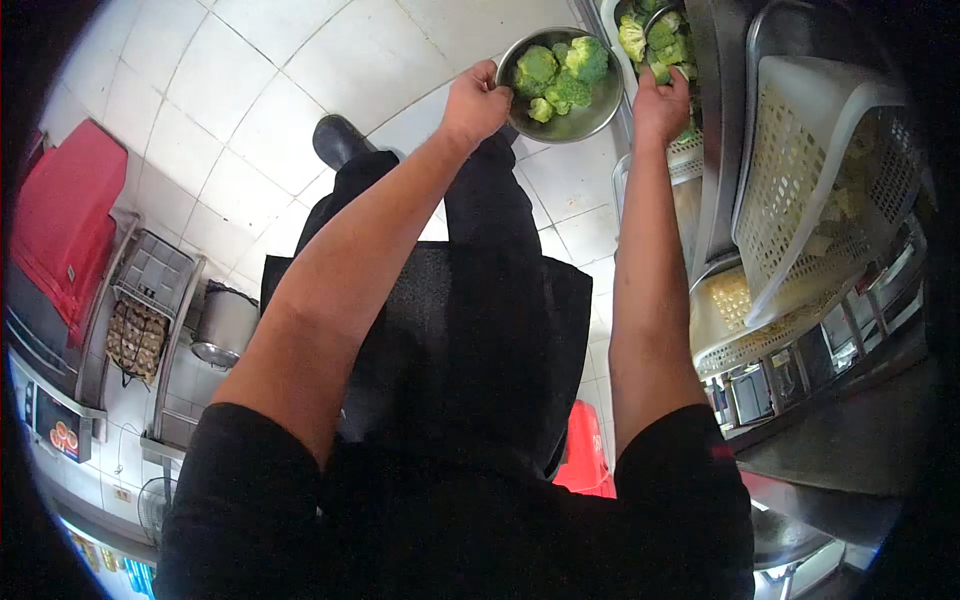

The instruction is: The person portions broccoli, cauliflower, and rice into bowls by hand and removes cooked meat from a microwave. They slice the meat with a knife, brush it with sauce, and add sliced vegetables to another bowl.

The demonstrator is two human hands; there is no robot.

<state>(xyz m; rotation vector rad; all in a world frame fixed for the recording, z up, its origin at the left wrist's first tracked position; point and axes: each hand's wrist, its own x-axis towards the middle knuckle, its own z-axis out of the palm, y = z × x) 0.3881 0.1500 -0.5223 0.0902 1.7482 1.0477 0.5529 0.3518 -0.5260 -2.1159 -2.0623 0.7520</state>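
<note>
A round metal bowl with several broccoli florets in it is held at its left rim by my left hand, the fingers closed on the edge. To the right, my right hand reaches into a container of broccoli, its thumb and fingers pressed round a green piece. A rounded metal utensil partly shows among the florets just above that hand. The container runs out of view at the top, and its lower part is partly hidden by my right hand and wrist.
White perforated baskets stand on the right beside a metal edge. White floor tiles lie below. At the left are a red bin, a metal rack and a steel pot. A red object is on the floor behind the apron.
</note>
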